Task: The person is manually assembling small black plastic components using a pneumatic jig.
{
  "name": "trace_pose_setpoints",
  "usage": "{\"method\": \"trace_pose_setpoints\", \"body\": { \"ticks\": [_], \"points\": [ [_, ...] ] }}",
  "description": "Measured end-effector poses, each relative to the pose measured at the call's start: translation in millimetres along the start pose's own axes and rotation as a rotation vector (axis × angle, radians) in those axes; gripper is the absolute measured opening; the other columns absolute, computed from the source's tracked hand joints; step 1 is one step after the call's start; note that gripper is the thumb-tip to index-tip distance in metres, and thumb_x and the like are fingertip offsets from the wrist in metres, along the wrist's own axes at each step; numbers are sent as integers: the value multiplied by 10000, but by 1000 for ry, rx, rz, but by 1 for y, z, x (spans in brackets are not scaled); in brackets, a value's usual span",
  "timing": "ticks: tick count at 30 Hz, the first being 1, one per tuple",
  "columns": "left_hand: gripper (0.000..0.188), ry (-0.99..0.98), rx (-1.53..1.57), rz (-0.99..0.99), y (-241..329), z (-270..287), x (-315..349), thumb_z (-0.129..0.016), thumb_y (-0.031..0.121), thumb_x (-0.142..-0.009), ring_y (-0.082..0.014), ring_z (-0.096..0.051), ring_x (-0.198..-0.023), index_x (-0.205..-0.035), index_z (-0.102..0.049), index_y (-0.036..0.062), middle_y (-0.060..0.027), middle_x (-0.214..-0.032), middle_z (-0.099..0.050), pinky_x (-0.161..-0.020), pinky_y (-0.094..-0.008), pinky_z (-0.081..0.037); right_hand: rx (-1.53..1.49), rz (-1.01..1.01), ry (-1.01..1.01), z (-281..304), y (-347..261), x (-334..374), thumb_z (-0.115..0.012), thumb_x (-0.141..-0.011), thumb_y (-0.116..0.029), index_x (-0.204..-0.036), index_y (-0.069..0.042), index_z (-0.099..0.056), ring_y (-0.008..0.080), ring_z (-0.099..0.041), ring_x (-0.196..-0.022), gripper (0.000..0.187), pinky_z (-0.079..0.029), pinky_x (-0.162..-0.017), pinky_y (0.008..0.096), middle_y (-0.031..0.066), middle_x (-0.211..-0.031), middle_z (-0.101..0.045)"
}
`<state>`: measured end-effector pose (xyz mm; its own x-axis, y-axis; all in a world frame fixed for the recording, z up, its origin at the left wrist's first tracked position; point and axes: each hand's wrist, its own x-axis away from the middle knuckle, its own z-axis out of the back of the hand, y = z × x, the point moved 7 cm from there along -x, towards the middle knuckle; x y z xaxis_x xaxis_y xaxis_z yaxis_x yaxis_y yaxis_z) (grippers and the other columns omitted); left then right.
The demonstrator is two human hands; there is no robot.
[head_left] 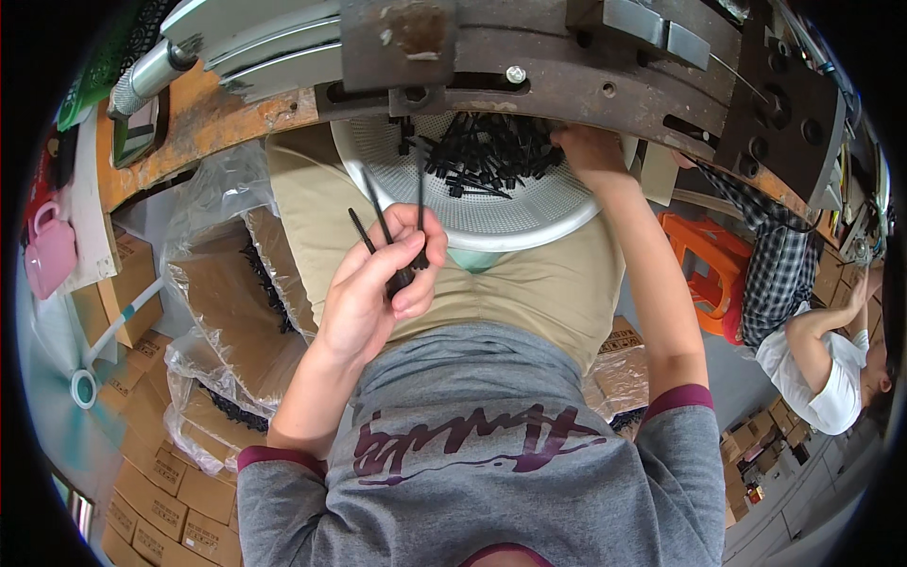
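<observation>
My left hand [383, 274] is closed around a few black plastic pieces [401, 280], whose long thin stems point up and away from the fingers. It hovers just in front of a white perforated basket [510, 234] on my lap. Inside the basket lies a heap of similar black pieces [491, 151], short bodies and thin stems jumbled together. My right hand [590, 151] reaches in over the basket's right side, at the edge of the heap. Its fingers look curled together, and whatever they hold is hidden.
A worn metal bench fixture [567, 85] spans the space above the basket. Left stand plastic-lined cartons [227, 302] of black pieces, a fan [83, 387] and a pink container [49, 250]. At right are an orange stool [699, 260] and another person in a white shirt [817, 369].
</observation>
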<state>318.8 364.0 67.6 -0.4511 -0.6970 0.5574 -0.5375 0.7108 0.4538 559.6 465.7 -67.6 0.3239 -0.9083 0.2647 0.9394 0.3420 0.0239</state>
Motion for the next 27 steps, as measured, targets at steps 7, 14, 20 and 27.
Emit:
{"method": "trace_pose_setpoints", "body": {
  "ticks": [7, 14, 20, 27],
  "points": [
    [261, -3, -276, -127, 4, 1, -2, -371, 272, -1027, -94, -431, -572, -1012, -487, 38, -81, -759, -564, -502, -204, -376, -209, 5, 98, -13, 5, -6, -592, -813, -167, -979, -64, -690, 316, -485, -1216, 218, -383, -1026, 403, 136, -1244, -550],
    [239, 138, -578, -232, 3, 8, -17, -502, 153, -969, -38, -476, -646, -1139, -542, -10, -91, -1021, -670, -563, -204, -424, -2, 324, 98, 44, -21, 29, -604, -714, -101, -920, -36, -662, 253, -593, -1012, 223, -491, -835, 364, 102, -1076, -625],
    [360, 103, -799, -206, -26, -3, -38, -695, 307, -861, -58, -562, -689, -1027, -649, -8, -55, -903, -691, -629, -213, -447, -262, 582, 519, 166, -79, 96, -635, -613, -122, -827, 8, -637, 204, -600, -761, 250, -512, -612, 301, 116, -937, -627],
    [130, -140, -784, 32, -30, -39, -22, -593, 106, -930, -75, -567, -739, -892, -603, -19, -11, -787, -626, -707, -250, -466, -433, 526, 761, 189, -81, 115, -680, -654, -98, -930, 43, -659, 167, -608, -674, 310, -509, -599, 274, 159, -951, -655]
  ]
}}
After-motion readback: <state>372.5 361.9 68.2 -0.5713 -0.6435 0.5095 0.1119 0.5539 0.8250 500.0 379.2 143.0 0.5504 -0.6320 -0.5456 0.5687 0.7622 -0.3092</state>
